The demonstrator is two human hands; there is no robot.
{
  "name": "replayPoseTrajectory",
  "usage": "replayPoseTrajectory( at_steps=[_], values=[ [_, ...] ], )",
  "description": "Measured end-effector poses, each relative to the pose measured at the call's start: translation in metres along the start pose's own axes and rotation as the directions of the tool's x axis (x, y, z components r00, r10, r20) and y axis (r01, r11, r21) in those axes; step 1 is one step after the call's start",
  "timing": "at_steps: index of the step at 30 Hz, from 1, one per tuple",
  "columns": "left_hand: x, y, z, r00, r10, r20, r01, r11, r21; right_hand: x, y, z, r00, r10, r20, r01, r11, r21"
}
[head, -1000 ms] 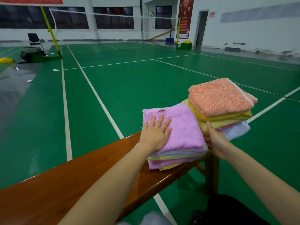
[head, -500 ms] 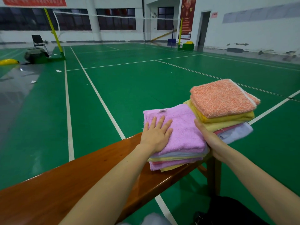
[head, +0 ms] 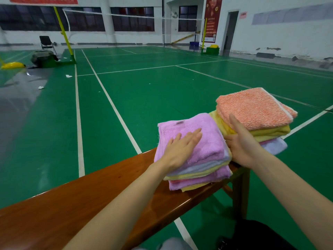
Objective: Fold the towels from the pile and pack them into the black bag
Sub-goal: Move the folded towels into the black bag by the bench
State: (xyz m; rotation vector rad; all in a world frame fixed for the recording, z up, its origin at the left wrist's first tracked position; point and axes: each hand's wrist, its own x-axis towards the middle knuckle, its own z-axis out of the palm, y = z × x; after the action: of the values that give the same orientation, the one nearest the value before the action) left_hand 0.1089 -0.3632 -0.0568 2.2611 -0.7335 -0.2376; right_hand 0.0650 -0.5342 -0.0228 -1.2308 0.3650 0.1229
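While both stacks sit at the far end of the counter (head: pixel 100 201), tipping is the main risk: the folded stack topped by the purple towel (head: pixel 191 139) overhangs the near edge slightly, and the pile topped by the orange towel (head: pixel 252 109) is seen hanging past the counter's end, its lowest pale layer unsupported. The left hand (head: pixel 182 148) is laid flat on the purple towel, fingers straight, nothing gripped. The right hand (head: pixel 241 141) is held flat and upright in the gap between the stacks, fingers extended against the side of the orange-topped pile, nothing grasped. If that pile is pushed sideways, it could be slid off onto the floor. The black bag (head: pixel 255 235) is only partly seen below the counter end; whether its mouth is open cannot be told, so a drop-in could be missed
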Motion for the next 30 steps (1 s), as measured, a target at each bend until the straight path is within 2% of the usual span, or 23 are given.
replayPoseTrajectory(
  at_steps=[3, 6, 9, 13, 16, 20, 23, 26, 30],
  values=[
    [0.003, 0.011, -0.008, 0.995, -0.067, 0.071, 0.071, 0.996, -0.062, 0.0, -0.007, 0.002, 0.996, 0.08, 0.027, -0.081, 0.995, 0.061],
    [0.0, 0.017, -0.006, 0.995, -0.1, 0.024, 0.1, 0.994, -0.034, -0.001, -0.01, 0.006, 0.989, 0.144, 0.023, -0.146, 0.981, 0.13],
    [-0.006, 0.015, 0.0, 0.997, -0.079, -0.026, 0.076, 0.993, -0.095, -0.002, -0.01, 0.007, 0.984, 0.173, 0.05, -0.18, 0.96, 0.215],
    [-0.013, 0.01, -0.004, 0.999, 0.002, -0.054, -0.014, 0.975, -0.224, -0.002, -0.009, 0.014, 0.984, 0.165, 0.062, -0.174, 0.967, 0.185],
    [-0.023, 0.003, -0.014, 0.998, 0.001, -0.062, -0.024, 0.932, -0.362, 0.003, -0.006, 0.02, 0.986, 0.16, 0.05, -0.166, 0.971, 0.169],
    [-0.039, -0.01, -0.029, 0.996, 0.025, -0.089, -0.067, 0.867, -0.494, 0.013, 0.002, 0.04, 0.986, 0.137, 0.093, -0.139, 0.99, 0.022],
    [-0.044, -0.016, -0.036, 0.991, 0.039, -0.129, -0.097, 0.868, -0.486, 0.014, 0.011, 0.07, 0.993, 0.056, 0.1, -0.045, 0.993, -0.108],
    [-0.048, -0.025, -0.038, 0.988, 0.018, -0.156, -0.098, 0.844, -0.527, 0.013, 0.02, 0.093, 0.99, -0.009, 0.141, 0.026, 0.993, -0.118],
    [-0.056, -0.041, -0.036, 0.983, -0.037, -0.179, -0.067, 0.838, -0.542, 0.006, 0.035, 0.107, 0.981, -0.056, 0.184, 0.099, 0.968, -0.233]
  ],
)
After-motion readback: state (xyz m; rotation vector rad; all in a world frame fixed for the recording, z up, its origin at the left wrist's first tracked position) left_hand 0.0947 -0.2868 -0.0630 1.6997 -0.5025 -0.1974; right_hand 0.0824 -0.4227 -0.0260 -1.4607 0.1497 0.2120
